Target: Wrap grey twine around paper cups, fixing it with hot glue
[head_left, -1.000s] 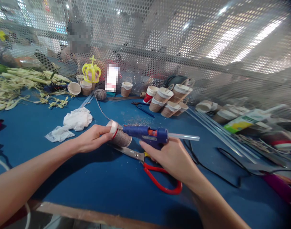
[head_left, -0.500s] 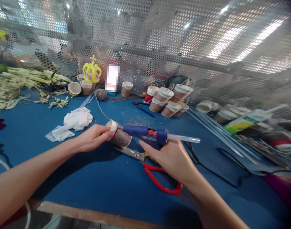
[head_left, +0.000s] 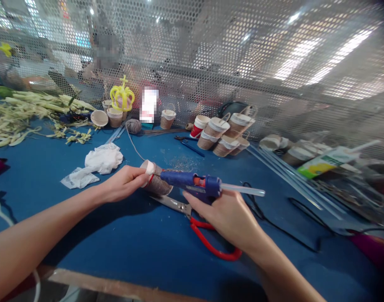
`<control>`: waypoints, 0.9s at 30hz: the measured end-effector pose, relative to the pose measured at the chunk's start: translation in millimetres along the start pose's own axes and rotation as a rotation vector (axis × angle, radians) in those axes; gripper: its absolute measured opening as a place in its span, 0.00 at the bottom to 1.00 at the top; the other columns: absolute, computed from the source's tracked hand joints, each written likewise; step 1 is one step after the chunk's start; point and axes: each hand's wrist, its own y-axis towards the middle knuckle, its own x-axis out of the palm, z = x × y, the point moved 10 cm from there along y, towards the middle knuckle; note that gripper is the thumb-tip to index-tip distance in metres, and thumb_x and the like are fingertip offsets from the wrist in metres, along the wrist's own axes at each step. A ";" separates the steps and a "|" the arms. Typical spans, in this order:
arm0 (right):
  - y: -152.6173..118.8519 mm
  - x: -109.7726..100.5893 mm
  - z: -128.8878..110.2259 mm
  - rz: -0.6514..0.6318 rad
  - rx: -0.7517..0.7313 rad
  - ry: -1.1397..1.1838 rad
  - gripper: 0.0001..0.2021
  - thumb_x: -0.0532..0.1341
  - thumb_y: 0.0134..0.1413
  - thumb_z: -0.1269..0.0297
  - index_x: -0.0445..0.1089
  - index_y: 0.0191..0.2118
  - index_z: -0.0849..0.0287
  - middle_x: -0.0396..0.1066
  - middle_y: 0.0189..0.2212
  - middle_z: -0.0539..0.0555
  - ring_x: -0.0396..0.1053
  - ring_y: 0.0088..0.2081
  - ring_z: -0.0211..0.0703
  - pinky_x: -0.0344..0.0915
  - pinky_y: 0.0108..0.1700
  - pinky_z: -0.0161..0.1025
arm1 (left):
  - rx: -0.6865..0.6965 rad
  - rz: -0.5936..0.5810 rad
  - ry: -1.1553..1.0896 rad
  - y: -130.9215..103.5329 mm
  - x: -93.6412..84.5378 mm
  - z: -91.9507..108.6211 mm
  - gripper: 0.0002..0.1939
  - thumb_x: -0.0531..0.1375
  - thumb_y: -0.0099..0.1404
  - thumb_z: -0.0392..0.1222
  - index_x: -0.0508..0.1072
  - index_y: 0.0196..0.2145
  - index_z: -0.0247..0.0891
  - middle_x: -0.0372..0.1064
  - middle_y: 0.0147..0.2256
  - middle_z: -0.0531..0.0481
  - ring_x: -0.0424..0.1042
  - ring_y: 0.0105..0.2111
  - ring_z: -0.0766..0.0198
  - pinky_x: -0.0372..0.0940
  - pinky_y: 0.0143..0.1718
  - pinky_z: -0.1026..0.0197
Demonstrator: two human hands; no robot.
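My left hand (head_left: 129,182) is closed on the rim end of a small paper cup (head_left: 162,186) wrapped in grey-brown twine, which lies tilted on its side. White and red still show near its rim. My right hand (head_left: 225,212) grips a blue hot glue gun (head_left: 192,182), a clear glue stick (head_left: 244,189) poking out of its back. The gun's nozzle is at the twine-wrapped side of the cup; whether it touches I cannot tell. From the cup a strand runs back to a ball of grey twine (head_left: 133,126). Red-handled scissors (head_left: 211,243) lie beneath the gun and right hand.
Twine-wrapped cups (head_left: 219,128) stand stacked at the back before a perforated metal screen (head_left: 185,50). A crumpled white cloth (head_left: 104,158) lies left, with pale husks (head_left: 37,102) beyond. Clear glue sticks (head_left: 286,178) and a black cable (head_left: 286,228) lie right. Blue pliers (head_left: 192,147) rest behind.
The glue gun's nozzle has shifted slightly left and down along the cup. Both hands keep their hold, and the whole view has moved a little.
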 end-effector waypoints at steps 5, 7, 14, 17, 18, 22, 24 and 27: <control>-2.9 0.1 -2.7 0.031 -0.047 -0.018 0.08 0.55 0.49 0.63 0.63 0.23 0.59 0.62 0.17 0.48 0.59 0.19 0.36 0.57 0.21 0.34 | 0.003 0.002 -0.097 0.6 -0.3 4.3 0.20 0.43 0.65 0.45 0.71 0.35 0.31 0.71 0.33 0.49 0.66 0.31 0.64 0.60 0.35 0.65; -3.6 2.1 -2.5 0.027 -0.044 -0.030 0.09 0.55 0.48 0.62 0.63 0.22 0.59 0.63 0.17 0.48 0.60 0.19 0.36 0.58 0.22 0.34 | -0.015 0.004 -0.108 0.8 -0.4 3.1 0.21 0.43 0.64 0.45 0.71 0.35 0.31 0.71 0.33 0.49 0.66 0.32 0.64 0.60 0.35 0.64; -4.7 6.6 -1.4 -0.008 -0.025 -0.096 0.10 0.55 0.48 0.60 0.65 0.23 0.59 0.67 0.19 0.51 0.66 0.22 0.40 0.59 0.21 0.35 | -0.062 0.014 -0.084 1.6 -1.4 -1.6 0.22 0.43 0.64 0.46 0.72 0.33 0.31 0.70 0.31 0.50 0.65 0.30 0.64 0.60 0.34 0.65; -5.9 6.3 -1.2 -0.013 -0.019 -0.086 0.11 0.55 0.49 0.59 0.64 0.21 0.58 0.65 0.16 0.49 0.64 0.20 0.39 0.60 0.22 0.35 | -0.059 0.019 -0.107 1.8 -1.6 0.2 0.22 0.43 0.64 0.46 0.72 0.35 0.31 0.69 0.31 0.50 0.65 0.31 0.63 0.59 0.35 0.65; -6.3 6.1 -2.1 -0.012 -0.026 -0.074 0.11 0.55 0.49 0.60 0.64 0.21 0.58 0.65 0.16 0.49 0.64 0.20 0.39 0.60 0.22 0.35 | -0.059 0.017 -0.117 1.8 -1.4 0.6 0.21 0.43 0.64 0.46 0.72 0.35 0.31 0.69 0.32 0.49 0.65 0.32 0.63 0.59 0.35 0.65; -7.3 7.8 0.3 -0.026 0.004 -0.064 0.10 0.56 0.48 0.60 0.64 0.21 0.58 0.66 0.17 0.49 0.64 0.21 0.39 0.61 0.23 0.35 | -0.058 0.004 -0.139 1.8 -0.1 1.5 0.21 0.43 0.63 0.46 0.71 0.35 0.30 0.69 0.32 0.48 0.65 0.32 0.64 0.59 0.36 0.64; -6.9 9.1 3.0 -0.038 0.030 -0.064 0.11 0.56 0.48 0.59 0.64 0.21 0.59 0.65 0.16 0.49 0.63 0.20 0.39 0.61 0.22 0.35 | -0.060 0.011 -0.114 1.6 -0.9 1.0 0.21 0.43 0.63 0.46 0.71 0.34 0.31 0.68 0.30 0.49 0.64 0.30 0.64 0.60 0.35 0.64; -4.1 5.1 -0.5 -0.012 0.002 -0.030 0.10 0.56 0.48 0.61 0.63 0.21 0.59 0.62 0.15 0.48 0.61 0.19 0.37 0.60 0.21 0.34 | -0.059 0.032 -0.059 1.1 -2.9 0.1 0.20 0.43 0.63 0.46 0.71 0.31 0.31 0.66 0.26 0.51 0.62 0.26 0.66 0.59 0.31 0.65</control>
